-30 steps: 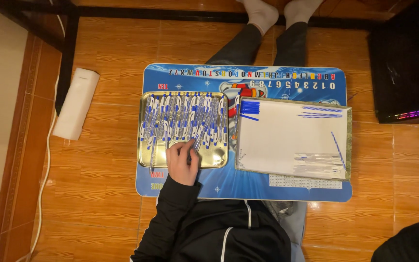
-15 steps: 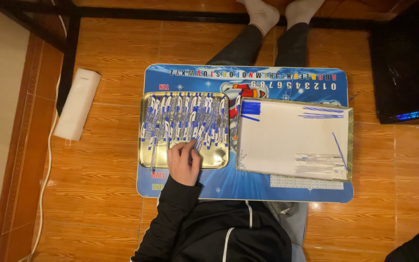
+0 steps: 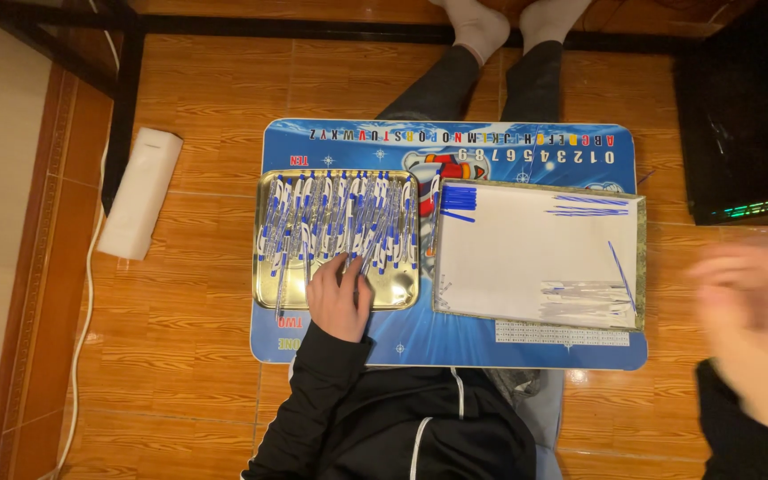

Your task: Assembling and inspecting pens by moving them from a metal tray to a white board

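Note:
My left hand (image 3: 340, 300) rests on the near edge of a gold metal tray (image 3: 268, 289) filled with several blue-and-white pens (image 3: 331, 218). Its fingers curl down among the pens and seem to pinch one slanted pen (image 3: 373, 253). Right of the tray lies a white sheet (image 3: 526, 253) in a shallow frame, marked with blue scribbles at its top corners, and a blue pen (image 3: 620, 276) lies on it. My right hand (image 3: 753, 329) is raised off the table's right side, blurred, with its fingers apart and nothing seen in it.
Both trays sit on a small blue table (image 3: 455, 342) printed with letters and digits. My legs and white socks (image 3: 482, 22) stretch out beyond it. A white roll (image 3: 140, 191) and a cable (image 3: 91, 293) lie on the wooden floor at left. A dark cabinet (image 3: 740, 116) stands at right.
My right hand has risen into view at the right, moving fast. My left hand stays at the tray's near edge, shifting only slightly.

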